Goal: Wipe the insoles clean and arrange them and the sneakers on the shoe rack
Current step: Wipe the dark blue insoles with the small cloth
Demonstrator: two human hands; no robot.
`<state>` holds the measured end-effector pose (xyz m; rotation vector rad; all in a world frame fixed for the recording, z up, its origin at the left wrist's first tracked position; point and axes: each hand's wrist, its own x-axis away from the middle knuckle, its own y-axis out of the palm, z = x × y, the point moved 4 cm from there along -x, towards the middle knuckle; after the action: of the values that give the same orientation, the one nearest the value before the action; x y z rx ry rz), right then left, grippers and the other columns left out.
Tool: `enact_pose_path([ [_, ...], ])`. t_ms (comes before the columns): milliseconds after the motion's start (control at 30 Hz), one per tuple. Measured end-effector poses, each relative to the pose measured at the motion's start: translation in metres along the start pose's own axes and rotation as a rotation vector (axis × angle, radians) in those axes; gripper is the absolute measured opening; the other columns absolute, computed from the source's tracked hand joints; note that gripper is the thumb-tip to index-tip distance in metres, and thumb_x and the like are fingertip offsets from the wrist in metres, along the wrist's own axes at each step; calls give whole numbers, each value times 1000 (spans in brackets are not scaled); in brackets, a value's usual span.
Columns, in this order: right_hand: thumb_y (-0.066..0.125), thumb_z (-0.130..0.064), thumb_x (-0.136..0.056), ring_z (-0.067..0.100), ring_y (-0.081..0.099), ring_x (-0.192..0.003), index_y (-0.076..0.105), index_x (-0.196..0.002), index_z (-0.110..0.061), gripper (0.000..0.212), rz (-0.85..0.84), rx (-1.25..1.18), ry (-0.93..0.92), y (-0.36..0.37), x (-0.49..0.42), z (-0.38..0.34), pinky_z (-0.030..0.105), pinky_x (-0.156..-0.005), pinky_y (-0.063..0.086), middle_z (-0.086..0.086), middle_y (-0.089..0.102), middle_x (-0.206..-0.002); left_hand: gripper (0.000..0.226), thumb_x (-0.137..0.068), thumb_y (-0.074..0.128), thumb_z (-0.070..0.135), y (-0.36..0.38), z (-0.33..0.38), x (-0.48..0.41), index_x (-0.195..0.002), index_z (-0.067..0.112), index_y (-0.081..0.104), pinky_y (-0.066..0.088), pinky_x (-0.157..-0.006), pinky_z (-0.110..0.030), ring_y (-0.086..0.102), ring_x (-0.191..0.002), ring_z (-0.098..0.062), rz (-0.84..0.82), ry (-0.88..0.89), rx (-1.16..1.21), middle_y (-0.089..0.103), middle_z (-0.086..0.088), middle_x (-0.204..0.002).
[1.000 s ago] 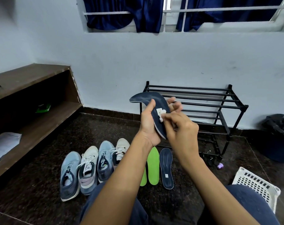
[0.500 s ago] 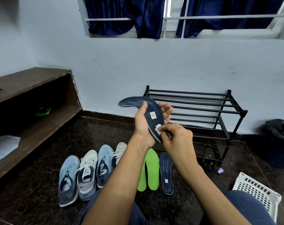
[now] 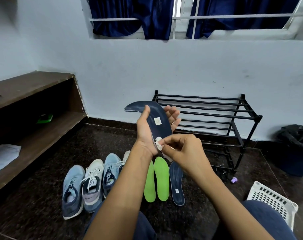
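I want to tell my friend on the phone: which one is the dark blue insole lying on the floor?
Find the black shoe rack by the white wall. On the floor in front of it lie three insoles side by side. The dark blue insole is the rightmost, beside two green insoles; its twin is held up in the air.

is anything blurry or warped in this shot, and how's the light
head view: wide-angle bending tilts the wooden shelf and window bars near the edges; slight motion blur on the right hand and its white wipe; the navy insole and shoe rack read sharp; soft even light, no glare
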<state>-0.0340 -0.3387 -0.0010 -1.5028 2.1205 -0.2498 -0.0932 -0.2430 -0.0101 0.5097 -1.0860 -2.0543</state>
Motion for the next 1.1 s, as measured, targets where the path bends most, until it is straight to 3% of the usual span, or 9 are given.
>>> enact_pose_path([
  [100, 65, -3, -80, -3, 57, -61, 75, -83, -17, 17, 66, 225, -54, -2, -3, 5, 7, -64, 41, -6, 70, -77, 58, -97, 34, 54, -1, -2, -2, -103, 2, 60, 56, -83, -37, 71, -86, -24, 14, -4, -8, 70, -12, -92],
  [233, 64, 0, -80, 19, 64, -77, 73, -85, -10, 14, 291, 393, -171, -11, -8, 13, 30, -75, 50, 5, 71, -85, 58, -99, 28, 52, 2, -12, -4, -99, 3, 60, 47, -92, -36, 71, -84, -22, 39, -10, -51, 72, -12, -90],
  [367, 66, -2, -77, 5, 60, -81, 73, -86, -9, 14, 472, 262, -298, -16, -8, 6, 4, -76, 40, 3, 71, -84, 56, -99, 28, 51, 7, -29, -4, -95, 5, 59, 52, -85, -33, 70, -88, -23, 14, -86, -95, 71, -11, -91],
  [467, 70, -3, -79, -2, 64, -85, 75, -88, -17, 18, 320, -12, -153, -12, -7, 4, 8, -80, 45, -8, 73, -87, 58, -98, 30, 54, 6, -35, -5, -97, 5, 60, 52, -89, -34, 70, -89, -23, -2, -130, -122, 71, -11, -92],
  [567, 72, -3, -77, -2, 64, -69, 75, -82, -20, 18, 86, -158, -12, -9, -5, 5, 12, -69, 48, -12, 72, -73, 60, -91, 40, 57, 4, -20, -8, -103, 2, 60, 55, -83, -33, 70, -86, -22, -15, -66, -79, 70, -11, -94],
  [700, 69, -1, -76, -3, 55, -55, 75, -77, -18, 18, 36, 7, 28, -9, -6, 7, 8, -57, 42, -11, 65, -60, 55, -90, 46, 56, -3, -6, -12, -106, 6, 59, 55, -85, -34, 70, -90, -22, 29, 26, -61, 71, -10, -96],
  [867, 65, 0, -76, 6, 59, -67, 74, -79, -13, 17, 257, 271, -48, -16, -13, 17, 12, -69, 45, -1, 71, -77, 46, -99, 32, 49, -2, -17, -15, -91, 11, 57, 51, -84, -32, 71, -87, -21, 67, 33, -132, 73, -10, -89],
  [967, 68, 3, -76, -1, 55, -72, 74, -83, -9, 15, 448, 249, -169, -21, -15, 14, -2, -72, 36, 3, 72, -82, 43, -100, 32, 46, 3, -25, -14, -90, 12, 56, 50, -88, -34, 69, -93, -21, 46, -9, -119, 72, -10, -93],
  [1100, 70, 0, -78, -7, 56, -87, 75, -90, -10, 16, 556, 129, -207, -26, -15, 12, -3, -76, 35, -4, 69, -89, 38, -94, 42, 46, 9, -32, -11, -94, 12, 57, 50, -92, -36, 66, -98, -22, -48, -46, -134, 70, -11, -97],
])
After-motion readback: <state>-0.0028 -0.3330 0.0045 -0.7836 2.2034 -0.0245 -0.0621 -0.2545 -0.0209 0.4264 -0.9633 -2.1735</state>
